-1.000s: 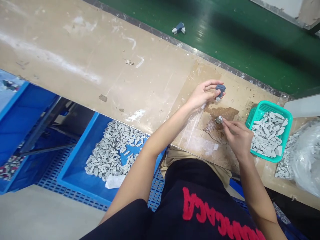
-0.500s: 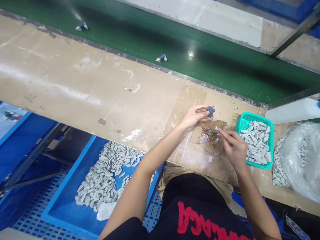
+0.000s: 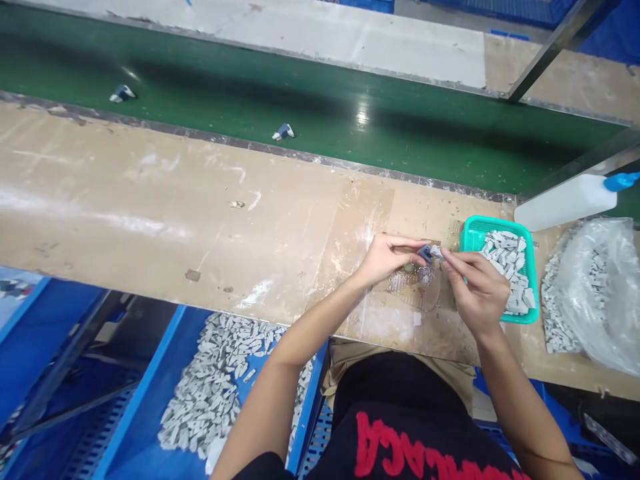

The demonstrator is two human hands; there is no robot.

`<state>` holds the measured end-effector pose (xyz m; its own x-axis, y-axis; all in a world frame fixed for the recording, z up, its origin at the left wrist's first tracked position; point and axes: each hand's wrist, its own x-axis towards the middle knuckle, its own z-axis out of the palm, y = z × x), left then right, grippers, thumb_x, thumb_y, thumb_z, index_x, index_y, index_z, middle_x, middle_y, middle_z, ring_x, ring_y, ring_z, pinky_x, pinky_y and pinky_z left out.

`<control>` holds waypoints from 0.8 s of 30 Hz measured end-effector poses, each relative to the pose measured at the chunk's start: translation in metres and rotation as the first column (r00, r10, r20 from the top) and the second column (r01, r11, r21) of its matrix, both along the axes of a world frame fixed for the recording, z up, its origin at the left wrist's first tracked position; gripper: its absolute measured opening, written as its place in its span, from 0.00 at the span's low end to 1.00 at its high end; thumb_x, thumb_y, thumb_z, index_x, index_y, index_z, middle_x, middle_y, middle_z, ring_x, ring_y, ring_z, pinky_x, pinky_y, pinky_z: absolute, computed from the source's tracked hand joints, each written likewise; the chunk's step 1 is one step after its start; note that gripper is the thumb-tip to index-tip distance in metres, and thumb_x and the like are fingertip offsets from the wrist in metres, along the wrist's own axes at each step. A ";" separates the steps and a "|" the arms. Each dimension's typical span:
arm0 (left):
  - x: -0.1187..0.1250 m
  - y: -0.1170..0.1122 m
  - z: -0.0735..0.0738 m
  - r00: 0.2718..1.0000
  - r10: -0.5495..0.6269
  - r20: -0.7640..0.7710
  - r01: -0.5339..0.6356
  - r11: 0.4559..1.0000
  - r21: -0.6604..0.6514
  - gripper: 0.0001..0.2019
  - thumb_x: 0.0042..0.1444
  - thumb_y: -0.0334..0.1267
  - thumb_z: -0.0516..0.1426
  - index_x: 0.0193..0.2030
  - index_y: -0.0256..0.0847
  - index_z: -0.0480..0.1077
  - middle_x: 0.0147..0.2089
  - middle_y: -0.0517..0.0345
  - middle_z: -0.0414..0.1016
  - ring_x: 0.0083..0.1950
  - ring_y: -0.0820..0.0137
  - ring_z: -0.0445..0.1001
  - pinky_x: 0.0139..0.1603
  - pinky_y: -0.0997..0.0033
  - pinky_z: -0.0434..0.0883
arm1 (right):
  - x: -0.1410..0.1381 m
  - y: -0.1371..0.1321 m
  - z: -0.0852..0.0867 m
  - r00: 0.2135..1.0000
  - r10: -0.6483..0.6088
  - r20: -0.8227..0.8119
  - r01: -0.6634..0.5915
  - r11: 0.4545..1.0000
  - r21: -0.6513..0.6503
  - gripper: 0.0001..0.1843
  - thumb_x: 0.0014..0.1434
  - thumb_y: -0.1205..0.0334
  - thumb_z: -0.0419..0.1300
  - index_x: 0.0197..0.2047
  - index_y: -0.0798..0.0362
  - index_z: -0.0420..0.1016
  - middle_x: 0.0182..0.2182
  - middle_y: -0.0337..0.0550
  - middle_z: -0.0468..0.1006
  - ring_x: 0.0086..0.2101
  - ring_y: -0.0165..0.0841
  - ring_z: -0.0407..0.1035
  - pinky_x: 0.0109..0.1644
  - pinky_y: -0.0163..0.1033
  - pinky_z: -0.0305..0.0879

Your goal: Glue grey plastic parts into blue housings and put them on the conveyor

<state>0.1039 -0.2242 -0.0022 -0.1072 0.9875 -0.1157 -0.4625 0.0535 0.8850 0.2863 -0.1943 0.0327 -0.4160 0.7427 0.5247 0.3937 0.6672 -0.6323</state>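
Note:
Between the fingertips of my left hand (image 3: 387,260) is a small dark blue plastic piece (image 3: 425,253). My right hand (image 3: 477,287) pinches a small light grey piece (image 3: 436,253) and holds it against the blue one; whether the two are joined I cannot tell. Under my hands lies a stained, wet-looking cardboard patch (image 3: 413,293), with a small round cap-like thing (image 3: 409,268) on it, partly covered. Just right of my right hand stands a green basket (image 3: 533,267) of light grey pieces.
A clear plastic bag (image 3: 595,300) of grey pieces and a white bottle (image 3: 565,202) with a blue top lie at the right. Two blue-and-white assemblies (image 3: 283,132) rest on the green belt (image 3: 425,143) beyond. A blue bin (image 3: 135,413) of grey pieces sits below the table's left front.
My hands have come together, bringing the grey piece from the cardboard patch to the blue piece. The camera view has shifted; the assemblies on the belt appear further left.

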 end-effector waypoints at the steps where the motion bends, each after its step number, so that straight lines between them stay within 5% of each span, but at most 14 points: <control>1: 0.000 0.000 -0.001 1.000 -0.004 0.002 0.004 1.000 0.004 0.16 0.38 0.31 0.71 0.39 0.39 0.83 0.38 0.49 0.85 0.34 0.69 0.83 0.48 0.64 0.80 | 0.000 0.000 0.000 1.000 0.009 -0.001 -0.009 1.000 0.003 0.15 0.64 0.64 0.62 0.51 0.40 0.82 0.38 0.41 0.83 0.37 0.34 0.78 0.42 0.43 0.76; 16: 0.005 -0.007 0.002 0.993 0.091 -0.073 -0.090 0.996 0.011 0.15 0.37 0.33 0.74 0.36 0.41 0.83 0.38 0.51 0.85 0.34 0.67 0.83 0.45 0.63 0.82 | 0.000 0.000 0.001 0.988 0.123 0.093 -0.124 0.992 0.010 0.22 0.63 0.74 0.55 0.53 0.45 0.82 0.36 0.44 0.80 0.35 0.32 0.75 0.37 0.38 0.72; 24: 0.006 -0.003 -0.003 0.980 0.116 -0.159 -0.123 0.992 -0.035 0.16 0.37 0.35 0.73 0.37 0.40 0.83 0.39 0.50 0.85 0.37 0.68 0.82 0.42 0.66 0.81 | -0.008 -0.006 -0.015 0.995 0.046 0.084 -0.036 0.992 -0.120 0.16 0.66 0.66 0.57 0.51 0.46 0.83 0.31 0.41 0.79 0.30 0.30 0.72 0.33 0.36 0.70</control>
